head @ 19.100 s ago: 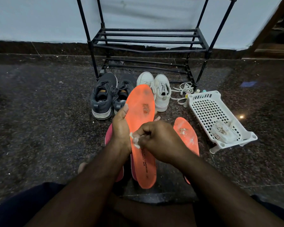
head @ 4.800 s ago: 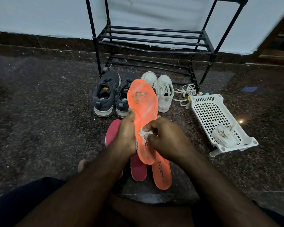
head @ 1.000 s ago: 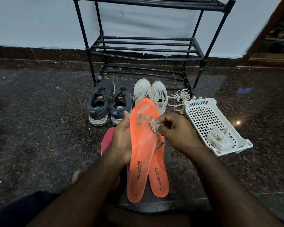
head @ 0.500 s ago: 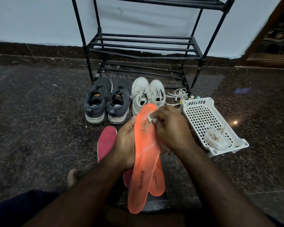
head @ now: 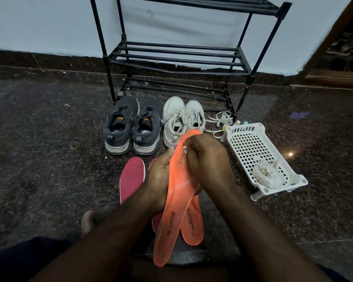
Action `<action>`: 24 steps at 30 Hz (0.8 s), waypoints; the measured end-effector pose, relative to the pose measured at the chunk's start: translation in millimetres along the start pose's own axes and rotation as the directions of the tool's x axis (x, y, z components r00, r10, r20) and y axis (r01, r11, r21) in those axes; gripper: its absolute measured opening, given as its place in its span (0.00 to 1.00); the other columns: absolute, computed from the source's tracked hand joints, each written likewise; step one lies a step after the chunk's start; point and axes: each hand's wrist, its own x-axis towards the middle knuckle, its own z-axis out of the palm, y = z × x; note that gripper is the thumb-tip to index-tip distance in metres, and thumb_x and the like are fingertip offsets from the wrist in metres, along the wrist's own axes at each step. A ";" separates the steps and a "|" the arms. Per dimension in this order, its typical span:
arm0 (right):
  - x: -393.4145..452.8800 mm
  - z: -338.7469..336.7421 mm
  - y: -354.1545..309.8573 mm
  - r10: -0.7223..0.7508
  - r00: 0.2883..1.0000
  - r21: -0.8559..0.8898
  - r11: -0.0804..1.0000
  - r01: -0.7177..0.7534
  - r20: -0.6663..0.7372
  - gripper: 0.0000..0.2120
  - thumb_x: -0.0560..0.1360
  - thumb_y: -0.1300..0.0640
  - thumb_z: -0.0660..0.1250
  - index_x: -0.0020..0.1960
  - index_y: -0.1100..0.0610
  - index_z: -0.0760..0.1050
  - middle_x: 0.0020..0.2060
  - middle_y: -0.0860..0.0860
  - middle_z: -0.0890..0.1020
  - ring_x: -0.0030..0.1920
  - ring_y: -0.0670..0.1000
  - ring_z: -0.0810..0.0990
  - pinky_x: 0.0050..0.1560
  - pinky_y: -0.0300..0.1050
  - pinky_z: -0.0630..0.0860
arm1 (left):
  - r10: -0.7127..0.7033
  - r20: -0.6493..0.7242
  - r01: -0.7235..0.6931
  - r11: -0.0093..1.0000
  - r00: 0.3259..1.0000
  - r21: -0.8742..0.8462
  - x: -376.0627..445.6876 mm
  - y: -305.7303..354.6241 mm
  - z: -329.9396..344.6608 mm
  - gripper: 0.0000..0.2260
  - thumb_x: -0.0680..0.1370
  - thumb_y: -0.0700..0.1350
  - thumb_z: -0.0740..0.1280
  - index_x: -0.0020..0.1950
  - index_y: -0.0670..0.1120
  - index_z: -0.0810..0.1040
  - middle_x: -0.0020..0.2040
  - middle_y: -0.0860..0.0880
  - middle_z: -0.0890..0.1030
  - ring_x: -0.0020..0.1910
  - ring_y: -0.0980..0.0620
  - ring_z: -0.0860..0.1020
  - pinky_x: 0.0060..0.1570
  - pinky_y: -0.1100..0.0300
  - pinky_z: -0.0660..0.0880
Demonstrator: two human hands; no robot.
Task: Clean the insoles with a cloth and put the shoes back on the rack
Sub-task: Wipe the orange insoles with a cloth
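1. Your left hand [head: 158, 176] grips the orange insole [head: 177, 192] along its edge at centre frame, fingers wrapped behind, toe end tilted up toward the shoes.
2. Your right hand [head: 207, 159] is curled over the toe end, pinching a small white cloth [head: 185, 152] against the insole, so this looks like the wiping step, working the forefoot.
3. A second orange insole [head: 193, 222] lies on the floor beneath, two red insoles [head: 131, 178] just left of it.
4. Grey shoes [head: 130, 127] and white shoes [head: 182, 121] wait before the rack [head: 179, 58] at upper centre, none shelved yet.
5. Next, I'd judge: finish the specks near the toe, then refit the insoles before racking.
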 end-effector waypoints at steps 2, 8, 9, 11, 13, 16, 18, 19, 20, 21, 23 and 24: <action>2.5 -5.0 -3.3 0.079 0.996 0.101 0.992 -0.076 -0.027 0.08 0.68 0.67 0.68 0.44 0.57 0.80 0.40 0.50 0.82 0.44 0.50 0.79 0.48 0.41 0.73 | 0.009 -0.007 -0.009 0.998 1.000 0.056 2.4 0.4 -4.4 0.23 0.75 0.53 0.66 0.64 0.41 0.82 0.69 0.41 0.77 0.71 0.41 0.73 0.76 0.44 0.58; -0.7 0.6 0.3 -0.091 0.993 -0.004 0.996 0.091 0.075 0.08 0.67 0.67 0.68 0.43 0.57 0.78 0.39 0.52 0.81 0.43 0.53 0.77 0.48 0.48 0.72 | -0.007 -0.034 0.008 1.000 0.999 0.022 6.0 -5.6 -3.8 0.18 0.78 0.55 0.66 0.54 0.43 0.87 0.57 0.41 0.84 0.58 0.43 0.82 0.63 0.46 0.77; 2.3 -1.2 4.4 -0.066 0.997 -0.036 0.997 0.067 0.040 0.08 0.67 0.67 0.68 0.43 0.57 0.78 0.39 0.52 0.80 0.43 0.55 0.77 0.48 0.49 0.72 | -0.022 -0.027 0.023 0.999 0.999 0.027 6.1 -4.7 -5.5 0.19 0.78 0.55 0.67 0.58 0.42 0.85 0.62 0.40 0.82 0.65 0.41 0.79 0.68 0.44 0.71; 6.8 -7.7 10.2 0.026 0.998 -0.023 0.999 -0.027 -0.049 0.08 0.69 0.68 0.67 0.44 0.57 0.78 0.40 0.51 0.81 0.44 0.54 0.77 0.49 0.45 0.71 | -0.038 -0.009 0.039 0.993 0.999 0.110 6.9 -2.8 -11.1 0.26 0.76 0.62 0.64 0.63 0.43 0.83 0.73 0.39 0.73 0.74 0.37 0.67 0.71 0.39 0.61; 8.1 -13.8 6.3 0.079 0.995 0.072 0.995 -0.075 -0.055 0.08 0.69 0.67 0.66 0.44 0.57 0.79 0.41 0.50 0.82 0.44 0.50 0.78 0.48 0.41 0.71 | -0.039 -0.009 0.040 0.987 0.999 0.157 9.1 -3.5 -10.3 0.28 0.76 0.64 0.63 0.64 0.44 0.83 0.74 0.39 0.72 0.74 0.36 0.65 0.73 0.38 0.58; 0.0 -7.6 -3.1 -0.051 0.996 0.054 0.997 0.048 0.066 0.08 0.68 0.66 0.67 0.44 0.57 0.79 0.40 0.50 0.82 0.43 0.51 0.78 0.48 0.44 0.72 | 0.023 -0.009 -0.023 0.999 1.000 -0.033 19.8 -5.4 -15.5 0.24 0.82 0.56 0.58 0.57 0.40 0.85 0.59 0.39 0.83 0.62 0.42 0.80 0.68 0.45 0.72; 1.5 -4.1 3.6 -0.084 0.994 -0.034 0.996 0.086 0.066 0.07 0.68 0.66 0.66 0.43 0.56 0.77 0.39 0.51 0.80 0.43 0.54 0.77 0.48 0.48 0.72 | -0.049 -0.048 0.048 0.998 0.998 -0.031 18.7 -4.9 -18.5 0.25 0.83 0.58 0.56 0.61 0.41 0.84 0.62 0.39 0.82 0.67 0.41 0.76 0.74 0.43 0.65; 4.5 -5.1 7.7 -0.053 0.998 -0.052 0.997 0.054 0.029 0.07 0.68 0.66 0.66 0.43 0.56 0.77 0.39 0.51 0.80 0.43 0.54 0.76 0.48 0.48 0.72 | -0.074 -0.068 0.077 0.997 0.995 0.031 15.9 -3.8 -19.1 0.26 0.81 0.60 0.56 0.62 0.43 0.84 0.67 0.40 0.79 0.72 0.40 0.72 0.77 0.40 0.57; 6.6 -7.8 10.4 -0.006 1.000 -0.036 0.999 0.005 -0.021 0.08 0.69 0.67 0.66 0.43 0.56 0.77 0.39 0.51 0.80 0.43 0.52 0.76 0.48 0.45 0.71 | -0.094 -0.068 0.100 0.991 0.993 0.085 11.1 -2.0 -16.7 0.27 0.80 0.62 0.57 0.62 0.44 0.84 0.70 0.40 0.76 0.74 0.39 0.68 0.78 0.38 0.53; 7.5 -12.1 10.5 0.036 0.997 0.002 0.999 -0.036 -0.064 0.08 0.69 0.68 0.66 0.43 0.57 0.77 0.39 0.51 0.80 0.43 0.50 0.75 0.47 0.42 0.70 | -0.098 -0.047 0.103 0.987 0.994 0.119 9.3 -1.4 -17.6 0.28 0.79 0.63 0.58 0.61 0.44 0.85 0.72 0.40 0.75 0.76 0.38 0.66 0.77 0.37 0.52; 6.9 -17.2 7.3 0.058 0.997 0.077 0.996 -0.053 -0.059 0.08 0.69 0.67 0.67 0.44 0.58 0.78 0.40 0.49 0.81 0.43 0.48 0.76 0.47 0.39 0.70 | -0.079 -0.046 0.084 0.988 0.996 0.130 8.1 -0.2 -13.2 0.27 0.77 0.63 0.59 0.58 0.44 0.86 0.73 0.40 0.73 0.77 0.36 0.63 0.77 0.37 0.51; 5.4 -17.1 3.9 0.036 0.999 0.080 0.996 -0.034 -0.015 0.08 0.68 0.67 0.68 0.44 0.57 0.79 0.41 0.49 0.82 0.43 0.48 0.77 0.47 0.39 0.71 | -0.073 -0.044 0.078 0.990 0.996 0.118 6.9 -0.5 -10.5 0.27 0.77 0.63 0.59 0.57 0.44 0.86 0.73 0.40 0.73 0.78 0.36 0.60 0.77 0.39 0.50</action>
